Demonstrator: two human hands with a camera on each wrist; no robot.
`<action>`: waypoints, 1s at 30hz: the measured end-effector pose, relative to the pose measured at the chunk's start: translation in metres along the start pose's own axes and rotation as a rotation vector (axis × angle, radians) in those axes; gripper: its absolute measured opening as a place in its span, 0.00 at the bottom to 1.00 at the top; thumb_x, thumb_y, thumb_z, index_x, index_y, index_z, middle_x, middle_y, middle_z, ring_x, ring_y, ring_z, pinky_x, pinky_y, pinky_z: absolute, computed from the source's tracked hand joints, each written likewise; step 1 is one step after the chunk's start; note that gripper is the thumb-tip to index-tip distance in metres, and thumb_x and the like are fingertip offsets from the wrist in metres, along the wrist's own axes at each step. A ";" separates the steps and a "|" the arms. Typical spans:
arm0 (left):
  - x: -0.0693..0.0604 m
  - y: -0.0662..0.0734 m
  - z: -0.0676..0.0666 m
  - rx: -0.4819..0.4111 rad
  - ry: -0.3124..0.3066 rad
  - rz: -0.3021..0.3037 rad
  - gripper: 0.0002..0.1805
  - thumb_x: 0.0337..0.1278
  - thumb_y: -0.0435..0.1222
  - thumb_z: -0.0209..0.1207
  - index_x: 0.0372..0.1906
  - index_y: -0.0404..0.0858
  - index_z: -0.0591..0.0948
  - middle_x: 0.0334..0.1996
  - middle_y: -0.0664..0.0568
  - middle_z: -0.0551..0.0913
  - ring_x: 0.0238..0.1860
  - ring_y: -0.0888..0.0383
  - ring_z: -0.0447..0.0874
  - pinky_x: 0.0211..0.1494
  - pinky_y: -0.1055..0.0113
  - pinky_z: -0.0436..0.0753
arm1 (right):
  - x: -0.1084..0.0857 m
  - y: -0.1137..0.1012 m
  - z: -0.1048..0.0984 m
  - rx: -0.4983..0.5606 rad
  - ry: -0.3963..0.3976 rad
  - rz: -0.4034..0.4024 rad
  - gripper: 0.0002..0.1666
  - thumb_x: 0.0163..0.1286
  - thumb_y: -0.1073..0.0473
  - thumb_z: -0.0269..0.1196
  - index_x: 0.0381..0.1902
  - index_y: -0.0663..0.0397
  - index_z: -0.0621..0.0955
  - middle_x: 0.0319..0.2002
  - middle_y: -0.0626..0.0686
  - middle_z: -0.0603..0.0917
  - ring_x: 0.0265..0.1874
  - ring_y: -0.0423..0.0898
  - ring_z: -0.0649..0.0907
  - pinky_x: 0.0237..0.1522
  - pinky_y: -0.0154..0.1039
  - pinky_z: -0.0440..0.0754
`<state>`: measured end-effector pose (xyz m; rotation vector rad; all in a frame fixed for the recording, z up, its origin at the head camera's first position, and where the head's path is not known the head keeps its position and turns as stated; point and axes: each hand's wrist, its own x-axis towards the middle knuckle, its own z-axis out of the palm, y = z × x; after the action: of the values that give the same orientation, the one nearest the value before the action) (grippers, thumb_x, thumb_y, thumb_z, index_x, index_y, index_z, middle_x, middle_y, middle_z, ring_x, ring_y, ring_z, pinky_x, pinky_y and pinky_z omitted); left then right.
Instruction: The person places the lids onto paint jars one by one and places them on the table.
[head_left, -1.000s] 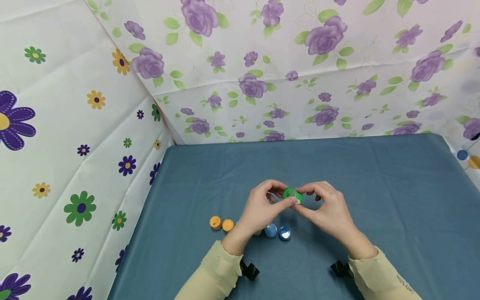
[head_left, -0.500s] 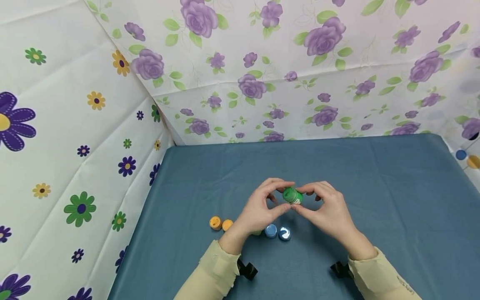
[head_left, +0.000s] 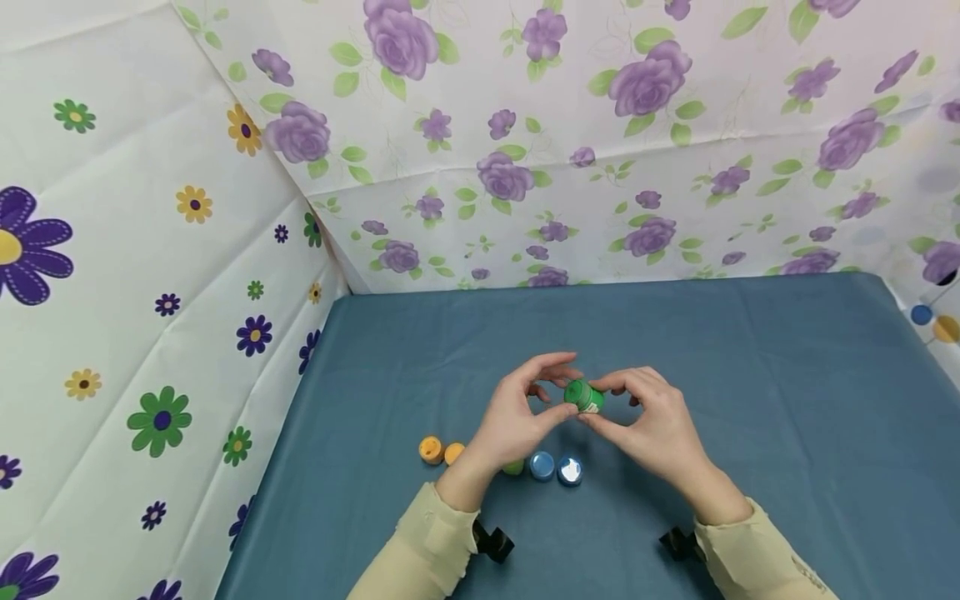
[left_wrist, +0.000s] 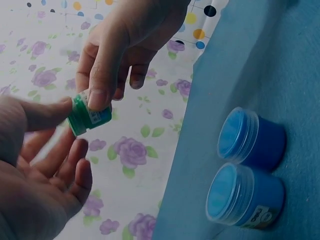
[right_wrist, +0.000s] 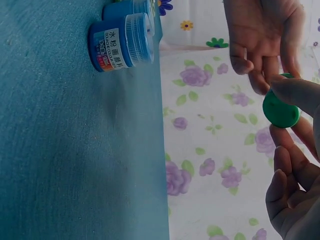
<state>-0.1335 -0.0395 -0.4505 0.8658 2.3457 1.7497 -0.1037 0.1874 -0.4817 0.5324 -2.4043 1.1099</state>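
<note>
A small green paint jar (head_left: 583, 397) is held in the air above the table, its lid tilted toward the left hand. The right hand (head_left: 656, 425) pinches the jar body between thumb and fingers. On the lid side, the thumb of the left hand (head_left: 517, 417) touches the jar, while its other fingers are spread away from it. The left wrist view shows the green jar (left_wrist: 92, 114) with a white label under the right thumb. From the right wrist, the round green base (right_wrist: 281, 107) faces the camera.
Two blue paint jars (head_left: 556, 468) stand below the hands. Two orange jars (head_left: 442, 451) are at the left, one partly behind the left forearm. A light green jar (head_left: 513, 468) is mostly hidden by the left wrist. Flowered cloth (head_left: 480, 200) hangs behind the blue table.
The left fingers turned about the lid, then lifted off and spread upward, leaving the thumb touching. The right hand kept its grip on the green jar almost in place.
</note>
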 end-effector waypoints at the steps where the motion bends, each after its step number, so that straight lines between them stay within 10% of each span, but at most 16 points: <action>1: 0.000 0.001 0.000 -0.001 -0.008 0.013 0.32 0.71 0.32 0.69 0.76 0.43 0.75 0.65 0.50 0.83 0.59 0.48 0.81 0.54 0.48 0.81 | 0.000 0.000 0.000 0.000 -0.001 0.001 0.24 0.53 0.59 0.87 0.47 0.45 0.89 0.43 0.42 0.89 0.41 0.44 0.82 0.36 0.46 0.78; 10: 0.003 0.002 0.003 0.019 0.053 -0.070 0.29 0.71 0.41 0.71 0.74 0.47 0.79 0.53 0.52 0.86 0.52 0.56 0.82 0.52 0.46 0.80 | 0.002 0.001 -0.001 -0.002 0.005 -0.017 0.25 0.53 0.58 0.87 0.47 0.44 0.89 0.43 0.42 0.89 0.43 0.43 0.82 0.37 0.43 0.77; 18: 0.003 0.002 -0.001 0.028 -0.051 0.051 0.32 0.73 0.32 0.67 0.78 0.44 0.73 0.70 0.52 0.79 0.63 0.46 0.78 0.56 0.50 0.79 | 0.001 0.002 -0.001 -0.012 0.012 -0.006 0.25 0.52 0.59 0.87 0.46 0.46 0.88 0.42 0.44 0.89 0.40 0.42 0.81 0.35 0.42 0.77; 25: 0.002 0.001 0.003 0.092 -0.011 -0.099 0.22 0.75 0.47 0.67 0.67 0.46 0.84 0.56 0.56 0.84 0.53 0.56 0.81 0.53 0.51 0.81 | 0.000 0.001 0.000 -0.005 0.005 -0.010 0.24 0.53 0.59 0.87 0.47 0.46 0.88 0.43 0.43 0.90 0.43 0.43 0.82 0.37 0.43 0.77; 30: 0.002 0.000 0.003 0.117 -0.038 -0.066 0.18 0.74 0.40 0.69 0.64 0.46 0.87 0.56 0.59 0.84 0.51 0.51 0.81 0.49 0.54 0.81 | -0.001 0.002 0.000 -0.008 -0.002 -0.009 0.24 0.53 0.59 0.87 0.47 0.46 0.88 0.43 0.43 0.90 0.43 0.43 0.82 0.37 0.43 0.77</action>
<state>-0.1338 -0.0363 -0.4507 0.8191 2.4437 1.5713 -0.1041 0.1889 -0.4837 0.5413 -2.4052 1.0966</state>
